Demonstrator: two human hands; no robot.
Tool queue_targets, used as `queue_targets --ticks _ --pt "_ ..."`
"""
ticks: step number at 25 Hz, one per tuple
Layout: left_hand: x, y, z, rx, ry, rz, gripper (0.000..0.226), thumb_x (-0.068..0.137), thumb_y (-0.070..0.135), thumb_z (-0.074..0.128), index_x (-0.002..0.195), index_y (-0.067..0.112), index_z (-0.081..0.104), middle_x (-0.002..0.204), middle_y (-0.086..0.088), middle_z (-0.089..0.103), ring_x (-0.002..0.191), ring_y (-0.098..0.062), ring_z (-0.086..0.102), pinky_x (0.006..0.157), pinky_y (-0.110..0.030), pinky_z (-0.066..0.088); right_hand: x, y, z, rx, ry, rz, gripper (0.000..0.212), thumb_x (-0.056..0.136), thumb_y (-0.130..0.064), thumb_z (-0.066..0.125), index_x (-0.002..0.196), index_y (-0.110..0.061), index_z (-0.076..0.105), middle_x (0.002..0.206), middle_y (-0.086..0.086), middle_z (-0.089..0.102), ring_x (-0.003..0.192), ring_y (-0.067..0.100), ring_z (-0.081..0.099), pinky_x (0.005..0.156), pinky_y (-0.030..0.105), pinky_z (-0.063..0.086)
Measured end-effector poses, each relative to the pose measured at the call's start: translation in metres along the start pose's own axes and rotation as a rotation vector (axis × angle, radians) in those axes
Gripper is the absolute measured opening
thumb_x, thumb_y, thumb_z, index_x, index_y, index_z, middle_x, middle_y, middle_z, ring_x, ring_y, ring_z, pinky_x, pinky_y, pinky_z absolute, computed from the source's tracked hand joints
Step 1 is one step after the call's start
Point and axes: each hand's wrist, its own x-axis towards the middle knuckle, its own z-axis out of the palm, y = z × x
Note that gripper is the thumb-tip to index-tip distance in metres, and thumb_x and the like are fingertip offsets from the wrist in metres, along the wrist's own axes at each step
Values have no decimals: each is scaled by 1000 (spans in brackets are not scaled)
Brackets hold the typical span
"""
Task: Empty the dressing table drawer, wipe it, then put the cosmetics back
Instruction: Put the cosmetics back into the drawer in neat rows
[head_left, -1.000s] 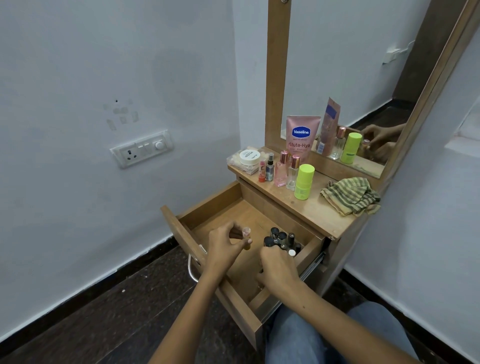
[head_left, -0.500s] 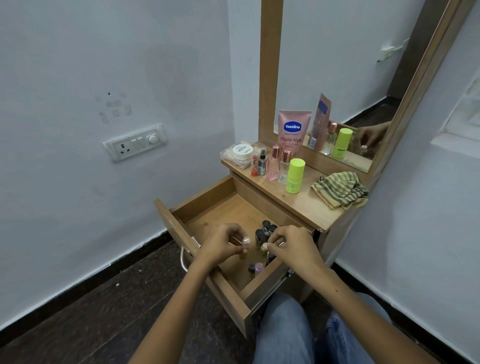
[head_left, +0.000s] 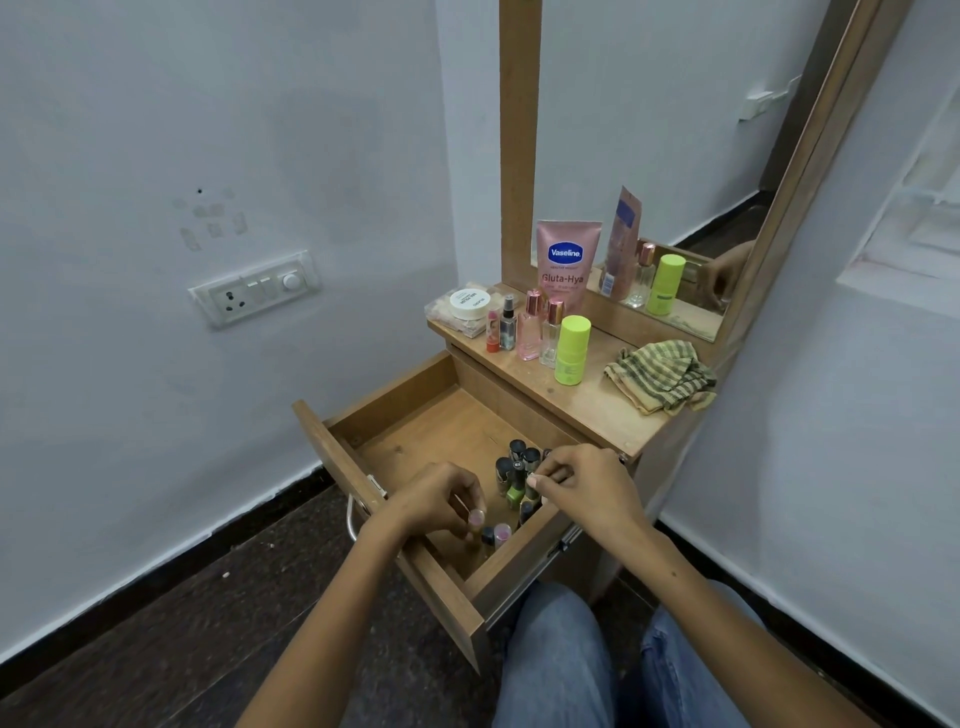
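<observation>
Reaching into the open drawer (head_left: 332, 457), head view: left hand (head_left: 441, 501) pinches a small pink-capped bottle (head_left: 475, 519) upright at the drawer's near end, fingers curled round it. Right hand (head_left: 587, 483) hovers over the upright nail polish cluster (head_left: 517, 473) by the right wall, fingers curled; whether they hold one, cannot tell. Cluster sits just left of the right fingers, right hand nearer. Other cosmetics (head_left: 540, 332) and cloth (head_left: 660, 376) stand on the desk (head_left: 597, 410).

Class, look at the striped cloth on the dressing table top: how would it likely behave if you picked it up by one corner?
The cloth lies crumpled in soft folds, so it would probably hang limp rather than hold its shape. It looks thin, so likely light. It cannot roll, and a push would probably just bunch it on the table top.
</observation>
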Motion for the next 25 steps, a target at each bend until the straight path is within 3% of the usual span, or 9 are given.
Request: queue_targets --ticks 10,14,16,19,21,25 --pt "-2 5 -13 -41 -135 46 40 72 2 76 109 13 64 102 -3 68 101 -14 65 96 -31 51 4 2 -7 8 4 -17 11 80 -34 72 84 -24 73 78 -9 71 74 1 66 71 31 58" --pt "-4 12 -24 -171 -123 119 36 75 9 77 109 12 64 110 -5 66 102 -13 65 94 -30 53 14 -1 -9 60 51 -34 8 80 -30 73 83 -23 73 77 -9 72 72 1 67 70 32 58" --pt "1 16 -29 -153 0 162 29 78 17 75 106 14 65 107 0 67 97 -8 65 89 -30 55 25 -8 -8 75 95 -93 7 81 -27 72 86 -22 72 81 -8 72 76 3 68 73 33 58" --pt "19 25 -38 -44 504 196 24 81 25 73 104 21 68 100 8 69 90 -3 66 80 -27 57 52 -27 -8 45 197 -237 14 83 -24 70 95 -18 71 94 -5 70 83 7 64 76 29 55" --pt "37 32 -47 22 784 210 32 84 23 70 115 20 66 109 5 69 96 -7 64 82 -27 55 71 -41 -8 -2 260 -292 17 85 -23 68 100 -15 70 102 -3 67 89 11 62 76 25 52" --pt "83 48 -66 193 924 119 52 92 19 60 141 19 43 137 -7 49 124 -24 45 97 -35 43 94 -48 -8 -61 353 -302 16 88 -16 63 103 -13 68 113 0 64 92 14 62 69 17 45"
